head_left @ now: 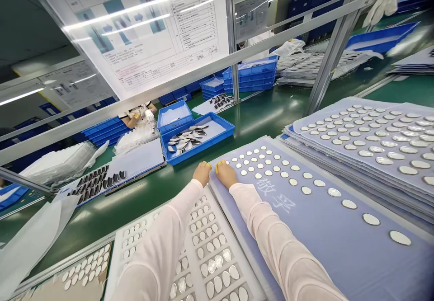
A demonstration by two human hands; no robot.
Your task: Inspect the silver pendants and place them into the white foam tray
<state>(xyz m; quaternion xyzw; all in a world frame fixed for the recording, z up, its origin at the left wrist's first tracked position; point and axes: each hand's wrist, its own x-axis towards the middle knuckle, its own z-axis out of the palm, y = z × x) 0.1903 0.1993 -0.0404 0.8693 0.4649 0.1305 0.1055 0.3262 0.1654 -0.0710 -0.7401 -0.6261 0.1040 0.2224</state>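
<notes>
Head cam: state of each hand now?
Left hand: closed, contents cannot be told.
Right hand: closed on the pale blue sheet, contents cannot be told.

1. Your green workbench (261, 115) runs across in front of you, glossy under the lights.
2. Directly ahead of you lies a lavender sheet (325, 256) set with rows of silvery oval pieces (334, 192).
3. To its right sits a stack of similar sheets (369, 134).
4. To its left lies a white moulded tray (203, 222) with ovals in recesses.
5. Farther off, a blue tray (217, 127) holds dark-and-silver pieces, beside a white sheet (135, 165) lined with dark pieces (91, 185).
6. Beyond stand stacked blue crates (249, 75).
</notes>
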